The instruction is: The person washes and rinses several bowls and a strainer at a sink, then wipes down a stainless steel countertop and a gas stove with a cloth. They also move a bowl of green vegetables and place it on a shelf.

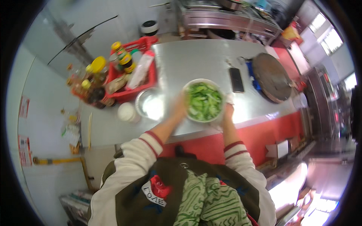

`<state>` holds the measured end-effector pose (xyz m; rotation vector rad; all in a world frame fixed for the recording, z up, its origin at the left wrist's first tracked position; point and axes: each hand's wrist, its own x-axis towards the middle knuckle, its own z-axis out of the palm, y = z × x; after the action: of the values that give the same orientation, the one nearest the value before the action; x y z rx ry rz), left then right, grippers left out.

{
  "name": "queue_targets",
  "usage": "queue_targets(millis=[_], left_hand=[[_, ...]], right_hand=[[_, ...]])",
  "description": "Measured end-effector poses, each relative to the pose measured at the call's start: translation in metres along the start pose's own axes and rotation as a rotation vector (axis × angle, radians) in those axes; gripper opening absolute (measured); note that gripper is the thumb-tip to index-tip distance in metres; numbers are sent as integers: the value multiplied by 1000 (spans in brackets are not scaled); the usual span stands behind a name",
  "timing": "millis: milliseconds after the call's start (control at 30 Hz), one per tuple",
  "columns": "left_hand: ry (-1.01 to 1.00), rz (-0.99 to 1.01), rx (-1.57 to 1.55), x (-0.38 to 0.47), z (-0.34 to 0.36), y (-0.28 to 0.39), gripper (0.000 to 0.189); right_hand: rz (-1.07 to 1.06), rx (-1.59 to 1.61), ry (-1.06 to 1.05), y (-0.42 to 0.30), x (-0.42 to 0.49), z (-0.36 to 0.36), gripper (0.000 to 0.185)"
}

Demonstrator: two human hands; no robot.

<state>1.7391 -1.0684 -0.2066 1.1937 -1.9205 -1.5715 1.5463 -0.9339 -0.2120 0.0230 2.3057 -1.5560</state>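
A round white bowl (pixel 185 114) full of chopped green vegetables (pixel 205 101) is between my two hands, over the front part of the steel table. Along the bowl's left side lies my left hand (pixel 180 104), blurred, with its fingers partly hidden. My right hand (pixel 228 110) grips the opposite side, with a small white piece of cloth or paper (pixel 230 99) at its fingers. Left of the bowl stand a shiny metal basin (pixel 147 104) and a white tub (pixel 127 112).
The steel table (pixel 192 62) also bears a red plastic basket (pixel 133 94) of bottles and packets, more sauce bottles (pixel 94 90), and chopsticks (pixel 90 131). At right are a dark phone (pixel 236 80) and a thick round chopping board (pixel 271 76). A steel counter (pixel 226 21) stands beyond.
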Motion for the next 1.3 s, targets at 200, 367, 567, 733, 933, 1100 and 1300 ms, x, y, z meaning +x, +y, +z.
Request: queue_targets(millis=[200, 367, 567, 733, 933, 1100, 1300], left_hand=[[-455, -95, 280, -40, -29, 5, 36], [-544, -100, -30, -156, -184, -39, 45], [832, -347, 154, -400, -334, -95, 38], [1563, -448, 17, -578, -290, -98, 38], [1731, -923, -322, -627, -196, -78, 38], [1892, -1003, -354, -600, -128, -78, 35], [2541, -603, -1338, -564, -118, -62, 35]], right_hand=[[-1156, -117, 162, -115, -40, -78, 25], [-1462, 156, -317, -183, -148, 16, 26], [-1031, 114, -1664, -132, -387, 208, 27], [-1056, -492, -2464, -68, -657, 247, 27], [-910, 373, -2858, 58, -911, 209, 36], [-1824, 856, -2624, 153, -1022, 183, 42], [-2318, -385, -2438, 264, -1065, 200, 65]])
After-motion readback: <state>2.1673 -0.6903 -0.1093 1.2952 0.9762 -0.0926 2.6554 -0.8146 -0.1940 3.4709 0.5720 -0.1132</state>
